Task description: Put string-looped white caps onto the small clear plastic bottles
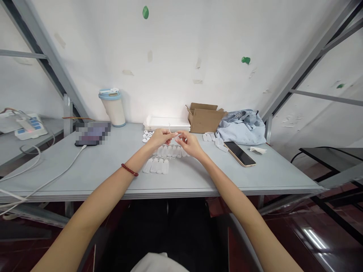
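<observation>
The person sits at the pale grey counter with both arms stretched forward, hands meeting above its middle. The left hand and the right hand each close thumb and fingers on 1 small white piece, held just above the counter between them. The fingertips are pressed together around it, not spread. What the piece is exactly is too small to tell.

By the look of it, the step in hand is fine work on that single piece, fingertip against fingertip. I judge that any further handling calls for a steady, light pinch, since the piece is tiny and looks smooth.

Right under the hands lies a row of white oval capsules, rounded and matte like soft plastic. A shorter row lies nearer the person, and small round white bits lie by the left hand. A dark red bead bracelet circles the left wrist.

Behind are a flat stack of white trays, an open brown cardboard box, a crumpled pale blue cloth and a tall cream cup with a blue lid. A glossy dark phone lies flat to the right, and a white cable trails off to the left.
</observation>
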`<act>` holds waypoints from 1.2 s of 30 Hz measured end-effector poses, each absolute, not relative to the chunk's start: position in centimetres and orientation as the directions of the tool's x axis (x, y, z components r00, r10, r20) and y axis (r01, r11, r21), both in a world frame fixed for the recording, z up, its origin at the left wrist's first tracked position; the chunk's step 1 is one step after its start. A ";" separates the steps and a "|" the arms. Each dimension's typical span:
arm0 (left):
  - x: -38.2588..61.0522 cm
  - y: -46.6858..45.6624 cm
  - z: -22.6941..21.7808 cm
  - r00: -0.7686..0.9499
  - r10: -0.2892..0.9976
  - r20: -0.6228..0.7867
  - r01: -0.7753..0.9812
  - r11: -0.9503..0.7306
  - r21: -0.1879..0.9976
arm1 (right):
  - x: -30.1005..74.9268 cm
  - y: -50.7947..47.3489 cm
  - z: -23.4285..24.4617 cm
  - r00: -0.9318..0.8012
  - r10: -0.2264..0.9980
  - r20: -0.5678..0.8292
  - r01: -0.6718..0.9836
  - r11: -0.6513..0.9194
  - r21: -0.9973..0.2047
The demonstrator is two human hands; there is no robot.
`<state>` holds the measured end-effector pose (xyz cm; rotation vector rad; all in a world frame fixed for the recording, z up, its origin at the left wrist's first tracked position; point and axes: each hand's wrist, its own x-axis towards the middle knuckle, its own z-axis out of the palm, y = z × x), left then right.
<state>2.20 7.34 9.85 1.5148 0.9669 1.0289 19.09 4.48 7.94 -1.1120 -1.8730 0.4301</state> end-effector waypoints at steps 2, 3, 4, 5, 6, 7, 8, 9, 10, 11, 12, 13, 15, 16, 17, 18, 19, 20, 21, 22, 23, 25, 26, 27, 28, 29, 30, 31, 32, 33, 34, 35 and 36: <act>2.2 7.2 10.0 0.320 0.940 0.122 0.081 -0.156 0.985 | 19.1 4.5 8.0 -0.207 0.839 0.503 0.483 0.535 -0.694; 2.2 7.1 10.2 0.319 0.940 0.119 0.092 -0.156 0.984 | 19.0 4.4 8.1 -0.209 0.844 0.494 0.452 0.531 -0.717; 2.1 6.9 10.4 0.310 0.942 0.128 0.110 -0.170 0.979 | 19.0 4.4 8.2 -0.209 0.852 0.479 0.414 0.521 -0.746; 2.0 6.7 10.7 0.283 0.945 0.162 0.141 -0.208 0.968 | 19.0 4.3 8.4 -0.207 0.863 0.461 0.370 0.506 -0.779; 1.9 6.5 11.0 0.243 0.943 0.226 0.182 -0.273 0.945 | 18.9 4.2 8.6 -0.205 0.874 0.440 0.322 0.485 -0.813; 1.8 6.2 11.3 0.202 0.925 0.320 0.235 -0.364 0.901 | 18.9 4.1 8.7 -0.202 0.886 0.417 0.271 0.460 -0.845; 1.7 5.9 11.7 0.168 0.882 0.440 0.294 -0.471 0.832 | 18.9 4.0 8.9 -0.199 0.897 0.395 0.221 0.434 -0.873; 1.5 5.6 12.0 0.181 0.821 0.542 0.345 -0.569 0.746 | 18.8 3.9 9.1 -0.196 0.906 0.376 0.175 0.409 -0.896; 1.4 5.4 12.3 0.252 0.757 0.603 0.378 -0.650 0.659 | 18.8 3.8 9.3 -0.194 0.913 0.359 0.133 0.387 -0.912; 1.3 5.1 12.5 0.350 0.698 0.624 0.396 -0.714 0.577 | 18.9 3.7 9.5 -0.194 0.919 0.344 0.096 0.367 -0.925; 1.2 5.0 12.7 0.444 0.645 0.623 0.403 -0.764 0.504 | 18.9 3.5 9.7 -0.197 0.923 0.329 0.064 0.347 -0.936; 1.2 4.8 12.7 0.523 0.598 0.607 0.397 -0.802 0.447 | 18.9 3.4 9.8 -0.203 0.927 0.315 0.034 0.328 -0.944; 1.2 4.5 12.6 0.616 0.541 0.572 0.387 -0.841 0.379 | 19.0 3.2 10.0 -0.222 0.932 0.286 -0.015 0.290 -0.957; 1.2 4.3 12.5 0.630 0.533 0.565 0.388 -0.846 0.365 | 19.0 3.2 10.0 -0.234 0.933 0.273 -0.036 0.272 -0.962; 1.2 4.1 12.3 0.627 0.535 0.566 0.397 -0.845 0.359 | 19.1 3.2 10.0 -0.255 0.932 0.258 -0.050 0.254 -0.966; 1.1 3.7 12.2 0.614 0.544 0.571 0.411 -0.839 0.357 | 19.1 3.2 10.0 -0.283 0.928 0.244 -0.055 0.238 -0.970; 1.0 3.3 12.0 0.599 0.555 0.578 0.426 -0.831 0.358 | 19.2 3.2 9.9 -0.307 0.922 0.235 -0.054 0.230 -0.972; 0.8 2.7 11.9 0.584 0.566 0.582 0.437 -0.823 0.362 | 19.3 3.3 9.9 -0.321 0.917 0.237 -0.048 0.234 -0.971; 0.5 2.1 11.8 0.579 0.576 0.578 0.444 -0.817 0.369 | 19.5 3.4 9.9 -0.318 0.915 0.250 -0.042 0.250 -0.967; 0.2 1.4 11.7 0.583 0.582 0.567 0.441 -0.813 0.380 | 19.7 3.5 9.9 -0.291 0.917 0.273 -0.039 0.273 -0.961; -0.2 0.7 11.6 0.589 0.590 0.552 0.436 -0.807 0.398 | 19.9 3.7 9.9 -0.239 0.923 0.302 -0.042 0.301 -0.953; -1.1 -0.7 11.2 0.641 0.597 0.483 0.412 -0.798 0.440 | 20.6 4.1 10.2 -0.094 0.930 0.356 -0.048 0.353 -0.934; -1.5 -1.3 10.9 0.670 0.599 0.439 0.403 -0.790 0.463 | 21.0 4.2 10.3 -0.025 0.928 0.372 -0.038 0.371 -0.928; -1.9 -1.7 10.7 0.696 0.598 0.399 0.398 -0.782 0.479 | 21.3 4.4 10.4 0.035 0.924 0.381 -0.018 0.381 -0.924; -2.2 -2.0 10.4 0.716 0.597 0.363 0.398 -0.776 0.490 | 21.7 4.5 10.5 0.078 0.919 0.386 0.003 0.387 -0.922; -2.4 -2.1 10.1 0.731 0.597 0.331 0.404 -0.769 0.494 | 22.0 4.7 10.6 0.105 0.916 0.388 0.021 0.388 -0.921; -2.5 -2.1 9.8 0.741 0.598 0.306 0.413 -0.765 0.494 | 22.2 4.8 10.6 0.119 0.914 0.388 0.034 0.387 -0.921; -2.5 -1.9 9.5 0.748 0.600 0.285 0.423 -0.762 0.491 | 22.4 4.8 10.6 0.124 0.914 0.387 0.041 0.385 -0.922; -2.4 -1.7 9.2 0.753 0.601 0.268 0.434 -0.760 0.484 | 22.5 4.9 10.5 0.125 0.914 0.386 0.045 0.384 -0.922; -2.3 -1.4 9.0 0.759 0.601 0.252 0.444 -0.759 0.476 | 22.6 5.0 10.4 0.125 0.914 0.386 0.048 0.383 -0.923; -2.2 -1.0 8.8 0.765 0.599 0.235 0.452 -0.760 0.467 | 22.6 5.0 10.4 0.125 0.914 0.386 0.050 0.383 -0.922; -2.0 -0.7 8.7 0.774 0.595 0.218 0.458 -0.763 0.457 | 22.6 5.0 10.3 0.125 0.913 0.388 0.051 0.384 -0.922; -1.9 -0.6 8.7 0.782 0.589 0.204 0.462 -0.767 0.444 | 22.6 5.0 10.3 0.124 0.913 0.389 0.053 0.386 -0.921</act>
